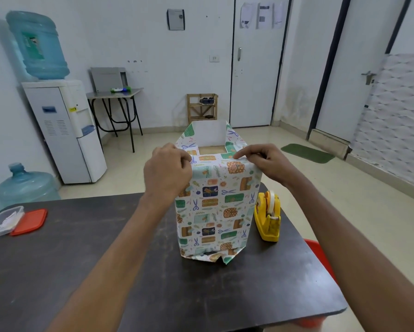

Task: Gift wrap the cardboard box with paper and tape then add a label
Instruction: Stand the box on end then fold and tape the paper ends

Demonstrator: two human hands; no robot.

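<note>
The cardboard box stands upright on the dark table (81,271), sheathed in patterned wrapping paper (213,207). A patch of bare cardboard (211,150) shows at its top, where the paper flaps stand loose and the far flap shows its white underside. My left hand (168,173) pinches the near top edge of the paper at the left corner. My right hand (263,161) pinches the same edge at the right corner, forefinger pointing inward along the fold. A yellow tape dispenser (268,216) sits just right of the box.
A clear plastic container (2,221) holding white slips and its red lid (29,221) lie at the table's left edge. A red chair (321,257) shows past the right edge. A water dispenser (64,130) and a spare bottle (25,185) stand on the floor to the left.
</note>
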